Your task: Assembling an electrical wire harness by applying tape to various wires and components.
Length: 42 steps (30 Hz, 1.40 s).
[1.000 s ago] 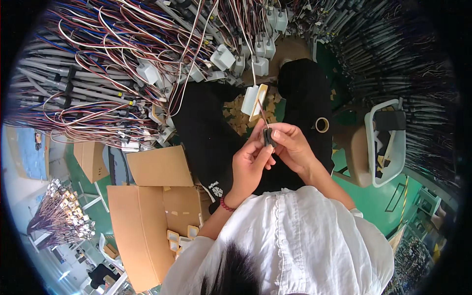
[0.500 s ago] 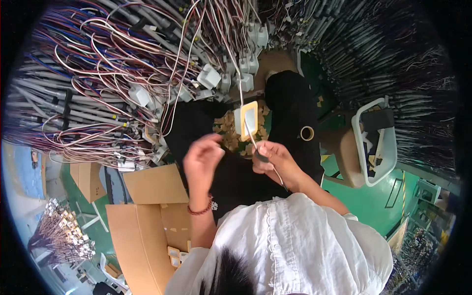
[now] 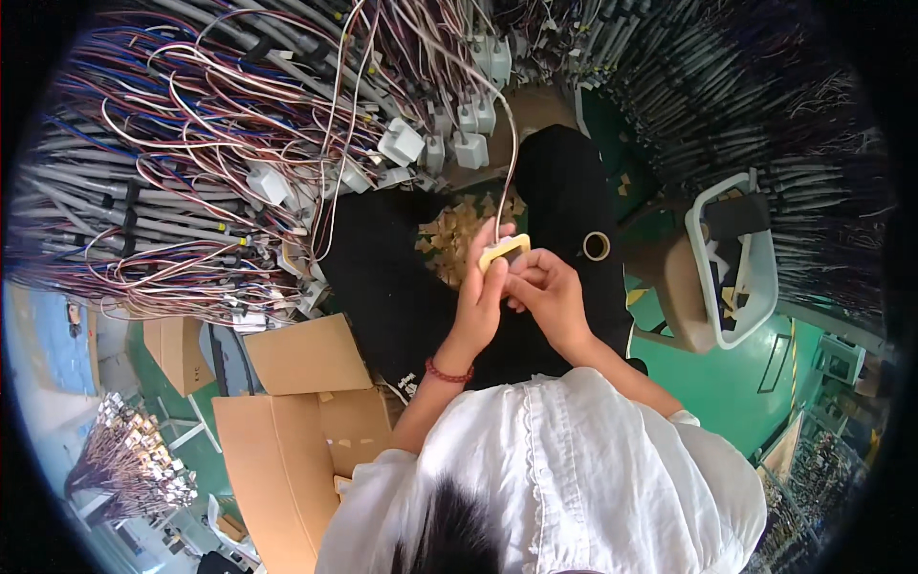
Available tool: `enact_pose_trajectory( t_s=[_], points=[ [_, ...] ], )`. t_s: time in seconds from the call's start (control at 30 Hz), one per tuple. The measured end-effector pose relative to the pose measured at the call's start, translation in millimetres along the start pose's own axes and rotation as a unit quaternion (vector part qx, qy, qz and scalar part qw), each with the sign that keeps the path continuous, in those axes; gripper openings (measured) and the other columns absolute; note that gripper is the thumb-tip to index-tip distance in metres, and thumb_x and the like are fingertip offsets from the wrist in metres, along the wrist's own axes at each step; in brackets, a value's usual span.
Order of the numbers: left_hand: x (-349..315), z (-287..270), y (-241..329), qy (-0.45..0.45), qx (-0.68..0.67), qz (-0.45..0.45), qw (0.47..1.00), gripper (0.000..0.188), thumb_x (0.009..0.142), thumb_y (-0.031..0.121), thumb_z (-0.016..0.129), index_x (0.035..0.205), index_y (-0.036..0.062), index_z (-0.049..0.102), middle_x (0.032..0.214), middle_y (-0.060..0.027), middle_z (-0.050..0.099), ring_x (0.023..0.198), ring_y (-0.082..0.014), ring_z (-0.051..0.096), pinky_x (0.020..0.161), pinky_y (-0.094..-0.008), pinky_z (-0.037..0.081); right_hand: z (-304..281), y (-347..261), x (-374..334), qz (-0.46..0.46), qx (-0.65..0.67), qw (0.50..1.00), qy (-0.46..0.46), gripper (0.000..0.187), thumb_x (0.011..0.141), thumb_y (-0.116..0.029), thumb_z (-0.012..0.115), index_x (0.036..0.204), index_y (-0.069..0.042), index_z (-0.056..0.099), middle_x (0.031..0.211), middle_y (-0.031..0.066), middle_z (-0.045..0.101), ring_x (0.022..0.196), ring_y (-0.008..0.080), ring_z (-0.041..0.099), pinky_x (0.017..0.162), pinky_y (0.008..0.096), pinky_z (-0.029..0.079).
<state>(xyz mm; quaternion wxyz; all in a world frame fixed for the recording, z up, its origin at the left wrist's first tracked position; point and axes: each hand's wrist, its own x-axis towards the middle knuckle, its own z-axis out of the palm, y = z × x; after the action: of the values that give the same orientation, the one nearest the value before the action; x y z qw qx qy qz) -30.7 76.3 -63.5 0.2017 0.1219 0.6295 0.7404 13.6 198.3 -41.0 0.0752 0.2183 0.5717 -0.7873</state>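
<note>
In front of my lap, a small flat rectangular connector housing with a yellow-edged frame [image 3: 491, 256] and a greyish centre is tilted. A thin cable [image 3: 514, 143] runs into its far side from the bundles above. My left hand [image 3: 478, 287] grips the housing between thumb and fingers, and a dark red bead bracelet [image 3: 449, 371] circles that wrist. Close against the housing's right side, my right hand [image 3: 553, 297] has its fingers pinched together. What lies between those fingers is hidden.
Grey cables with red, white and blue wires [image 3: 210, 124] and white plugs [image 3: 402, 142] crowd the far side. Cardboard scraps [image 3: 459, 234] lie between my knees. A tape roll [image 3: 596, 246] rests on my right leg. A white-rimmed bin [image 3: 703, 277] stands right, an opened carton [image 3: 258, 459] left.
My left hand, empty before, has moved right and taken hold of the hanging housing. The housing has come nearer and tilted. The thin dark-handled item in my right hand no longer shows.
</note>
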Motion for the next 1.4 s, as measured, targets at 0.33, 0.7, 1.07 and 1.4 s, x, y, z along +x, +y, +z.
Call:
enact_pose_trajectory(
  t_s=[0.33, 0.7, 1.07, 1.4],
  points=[
    [-30, -33, 42, 0.003, 0.026, 0.048, 0.999, 0.065, 0.096, 0.011, 0.039, 0.147, 0.0027, -0.001, 0.114, -0.0155, 0.057, 0.100, -0.0196, 0.057, 0.093, -0.0314, 0.042, -6, -76, -23, -0.109, -0.240, 0.962, -0.076, 0.014, 0.085, -0.010, 0.062, 0.084, 0.003, 0.067, 0.077, 0.0066, 0.067, 0.066, 0.0110, 0.061, 0.059, 0.0265, 0.048],
    [-42, -28, 70, -0.096, -0.041, -0.063, 0.993, 0.085, 0.091, 0.012, 0.052, 0.147, 0.0081, -0.013, 0.127, -0.0143, 0.049, 0.107, -0.0150, 0.051, 0.092, -0.0276, 0.040, 12, -57, 10, -0.357, -0.262, 0.886, -0.136, 0.010, 0.078, -0.009, 0.070, 0.084, -0.001, 0.070, 0.083, 0.0092, 0.057, 0.076, 0.0199, 0.057, 0.065, 0.0293, 0.045],
    [-38, -28, 72, -0.087, -0.067, -0.044, 0.993, 0.089, 0.089, 0.011, 0.055, 0.147, 0.0104, -0.013, 0.121, -0.0146, 0.053, 0.102, -0.0151, 0.052, 0.088, -0.0268, 0.042, 1, -57, 20, -0.232, -0.124, 0.920, -0.290, 0.013, 0.079, -0.010, 0.070, 0.089, -0.001, 0.071, 0.087, 0.0070, 0.056, 0.082, 0.0183, 0.054, 0.072, 0.0299, 0.045],
    [-21, -8, 64, -0.072, -0.177, -0.002, 0.982, 0.074, 0.090, 0.020, 0.056, 0.146, -0.0008, 0.012, 0.136, -0.0078, 0.040, 0.109, -0.0100, 0.048, 0.095, -0.0229, 0.037, 19, -72, 19, -0.553, -0.266, 0.786, -0.071, 0.021, 0.064, -0.008, 0.075, 0.083, -0.001, 0.070, 0.077, 0.0074, 0.056, 0.068, 0.0231, 0.054, 0.060, 0.0329, 0.042]
  ],
)
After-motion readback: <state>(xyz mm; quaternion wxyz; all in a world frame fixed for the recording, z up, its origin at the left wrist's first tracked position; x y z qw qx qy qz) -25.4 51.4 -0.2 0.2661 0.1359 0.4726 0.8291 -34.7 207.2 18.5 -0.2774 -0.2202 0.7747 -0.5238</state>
